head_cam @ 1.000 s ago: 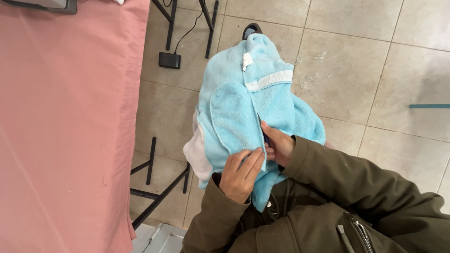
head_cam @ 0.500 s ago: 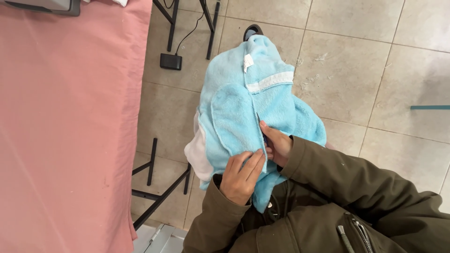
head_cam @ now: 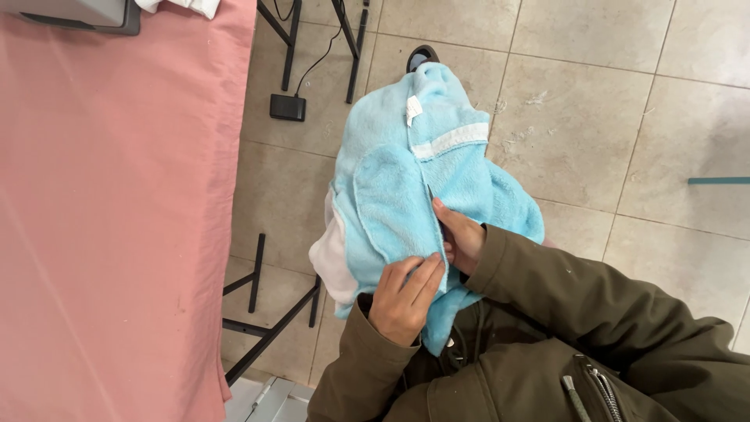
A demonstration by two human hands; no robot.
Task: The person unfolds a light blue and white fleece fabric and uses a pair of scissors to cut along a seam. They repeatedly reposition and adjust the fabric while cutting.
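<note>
A fluffy light-blue garment (head_cam: 406, 180) with a white band and a small white tag lies bunched on my lap, a white lining showing at its left edge. My left hand (head_cam: 404, 297) pinches the lower edge of a rounded blue flap. Just to the right of it, my right hand (head_cam: 459, 236) grips the same fabric at a seam, its fingers curled into the folds. Both hands touch each other at the seam. Olive jacket sleeves cover both my arms.
A table under a pink cloth (head_cam: 109, 219) fills the left side, with black metal legs (head_cam: 266, 312) beside my knees. A black pedal box (head_cam: 287, 107) with a cable sits on the tiled floor. A grey device (head_cam: 78, 14) rests at the table's top corner.
Both hands stay on the blue garment's seam; the fabric has shifted only slightly and the grip looks the same.
</note>
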